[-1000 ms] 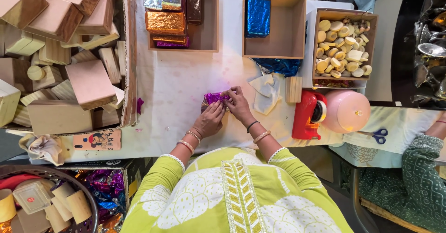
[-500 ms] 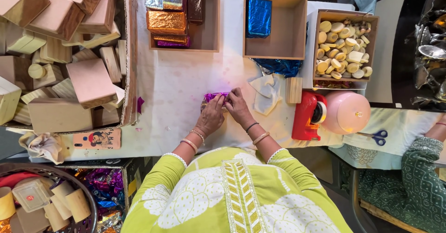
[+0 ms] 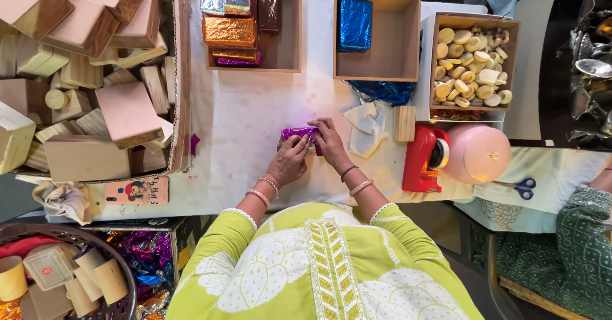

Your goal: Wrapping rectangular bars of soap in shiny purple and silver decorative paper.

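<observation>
A small block wrapped in shiny purple foil (image 3: 297, 132) lies on the white table (image 3: 245, 119) in front of me. My left hand (image 3: 290, 160) presses on its near left side, fingers bent over the foil. My right hand (image 3: 329, 143) grips its right end. Both wrists wear bangles. Most of the block is hidden under my fingers.
A wooden crate of foil-wrapped blocks (image 3: 237, 23) and a crate holding one blue wrapped block (image 3: 355, 23) stand at the back. A crate of small round pieces (image 3: 472, 65) is at right. A red tape dispenser (image 3: 424, 159), scissors (image 3: 519, 186), and a pile of wooden blocks (image 3: 89, 84) surround me.
Both hands have stayed on the purple block, shifting only slightly as the fingers work the foil at its ends.
</observation>
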